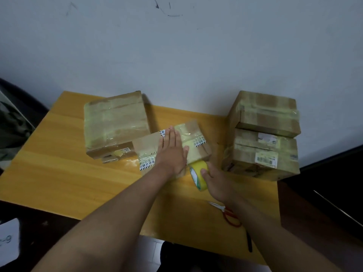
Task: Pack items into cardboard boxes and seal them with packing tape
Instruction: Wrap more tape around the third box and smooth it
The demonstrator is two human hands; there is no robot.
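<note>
We record the left hand [172,152] flat on the small box [172,146]; the right hand [215,183] (at 4 o'clock) grips the tape roll [198,173].

Your tabletop [59,173] is yellow wood-grain, smooth with a soft sheen. The small box [198,146] under your left hand [172,154] is matt brown cardboard, banded with glossy yellowish tape and printed paper strips. The far-left box [115,122] is the same cardboard, almost wholly wrapped in shiny, wrinkled tape. The two stacked boxes [263,138] on the right are cardboard too, taped in glossy bands, with white paper labels. The tape roll [198,173] in your right hand [216,183] looks like glossy yellow plastic film. The scissors [225,212] have bright metal blades and red handles, seemingly plastic. The wall [176,55] is matt and scuffed.
</note>
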